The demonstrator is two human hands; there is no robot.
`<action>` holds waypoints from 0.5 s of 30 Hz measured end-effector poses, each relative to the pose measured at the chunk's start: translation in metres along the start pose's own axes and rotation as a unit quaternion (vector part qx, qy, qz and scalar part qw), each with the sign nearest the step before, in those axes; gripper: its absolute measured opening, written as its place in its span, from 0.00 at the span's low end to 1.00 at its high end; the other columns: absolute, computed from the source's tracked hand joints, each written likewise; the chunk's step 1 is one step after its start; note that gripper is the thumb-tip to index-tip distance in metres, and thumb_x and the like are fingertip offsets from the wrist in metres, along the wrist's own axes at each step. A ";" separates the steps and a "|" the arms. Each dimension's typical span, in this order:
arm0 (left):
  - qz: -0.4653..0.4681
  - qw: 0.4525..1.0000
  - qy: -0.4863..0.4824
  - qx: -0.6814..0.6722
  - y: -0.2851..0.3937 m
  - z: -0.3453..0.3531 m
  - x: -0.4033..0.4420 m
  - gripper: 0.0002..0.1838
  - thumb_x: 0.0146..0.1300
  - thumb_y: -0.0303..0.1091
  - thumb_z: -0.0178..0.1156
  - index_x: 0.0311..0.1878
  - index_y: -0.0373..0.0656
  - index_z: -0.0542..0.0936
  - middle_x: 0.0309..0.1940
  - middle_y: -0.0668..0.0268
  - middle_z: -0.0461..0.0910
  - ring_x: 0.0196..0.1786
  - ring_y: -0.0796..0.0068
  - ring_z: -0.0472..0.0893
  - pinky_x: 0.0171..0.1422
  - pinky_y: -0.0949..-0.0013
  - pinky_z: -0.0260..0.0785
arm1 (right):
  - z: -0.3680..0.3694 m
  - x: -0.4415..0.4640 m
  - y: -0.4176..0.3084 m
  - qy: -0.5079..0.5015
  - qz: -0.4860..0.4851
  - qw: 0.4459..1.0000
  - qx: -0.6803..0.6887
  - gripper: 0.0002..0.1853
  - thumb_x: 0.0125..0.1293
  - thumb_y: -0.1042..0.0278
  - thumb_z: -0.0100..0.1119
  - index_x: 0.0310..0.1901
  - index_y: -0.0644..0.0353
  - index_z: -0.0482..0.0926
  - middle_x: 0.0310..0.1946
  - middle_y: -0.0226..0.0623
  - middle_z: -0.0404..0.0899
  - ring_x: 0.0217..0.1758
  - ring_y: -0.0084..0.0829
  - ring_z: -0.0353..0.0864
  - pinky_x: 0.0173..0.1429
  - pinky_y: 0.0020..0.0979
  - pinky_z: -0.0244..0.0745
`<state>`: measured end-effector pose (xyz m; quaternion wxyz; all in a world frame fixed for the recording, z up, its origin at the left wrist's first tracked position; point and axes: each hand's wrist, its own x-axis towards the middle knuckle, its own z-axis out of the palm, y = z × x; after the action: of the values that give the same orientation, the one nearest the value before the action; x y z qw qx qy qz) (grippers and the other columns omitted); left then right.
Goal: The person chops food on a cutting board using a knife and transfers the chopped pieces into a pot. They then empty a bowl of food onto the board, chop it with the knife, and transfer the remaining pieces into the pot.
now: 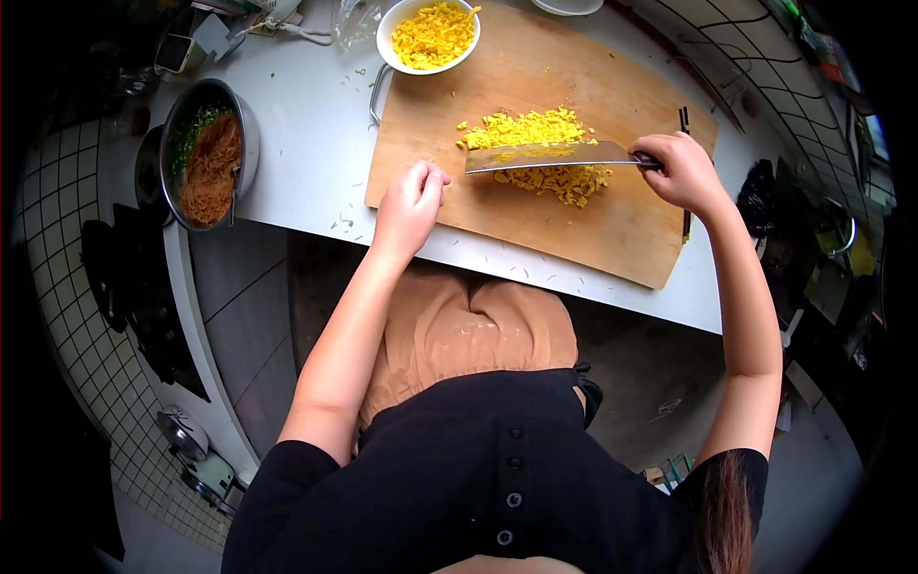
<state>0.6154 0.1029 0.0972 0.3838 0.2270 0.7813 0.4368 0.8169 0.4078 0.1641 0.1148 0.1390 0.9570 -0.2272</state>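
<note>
My right hand (677,172) is wrapped round the dark handle of a wide-bladed knife (545,156). The blade lies across a pile of chopped yellow food (535,126) on the wooden cutting board (430,105), with bits on both sides of it. Near the board's lower left edge, my left hand (413,199) is curled closed, left of the blade's tip and apart from it. Whether anything is inside its fingers cannot be made out.
A white bowl of yellow pieces (428,36) stands at the board's upper left. Farther left, a metal pot (251,143) holds orange-brown shreds and chopped greens. A metal handle (375,94) sticks out from the board's left edge. Black sticks (686,225) lie at its right.
</note>
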 end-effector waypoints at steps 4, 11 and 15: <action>-0.118 0.979 -0.104 -0.128 -0.002 0.008 -0.001 0.28 0.73 0.52 0.38 0.29 0.37 0.74 0.18 0.69 0.71 0.23 0.80 0.69 0.30 0.74 0.63 | -0.010 -0.023 -0.034 -0.028 0.108 0.993 -0.025 0.05 0.54 0.70 0.55 0.32 0.60 0.75 0.27 0.42 0.79 0.33 0.45 0.78 0.37 0.42 0.72; -0.135 0.969 -0.071 -0.195 0.025 0.000 0.007 0.34 0.72 0.62 0.32 0.25 0.41 0.71 0.17 0.72 0.67 0.22 0.83 0.65 0.29 0.78 0.59 | 0.027 -0.056 -0.098 -0.075 0.237 0.927 0.280 0.17 0.68 0.58 0.52 0.38 0.68 0.70 0.30 0.52 0.76 0.35 0.48 0.76 0.42 0.40 0.70; -0.127 0.980 -0.031 -0.150 0.026 -0.004 0.021 0.33 0.70 0.64 0.34 0.23 0.45 0.69 0.16 0.72 0.66 0.20 0.83 0.62 0.26 0.77 0.54 | 0.055 -0.049 -0.133 -0.045 0.245 0.911 0.328 0.19 0.69 0.56 0.52 0.36 0.69 0.71 0.29 0.53 0.77 0.34 0.49 0.77 0.41 0.41 0.71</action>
<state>0.6002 0.1286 0.1128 0.4900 0.0794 0.7167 0.4898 0.8293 0.2571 0.1837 0.1575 0.3891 0.7579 -0.4994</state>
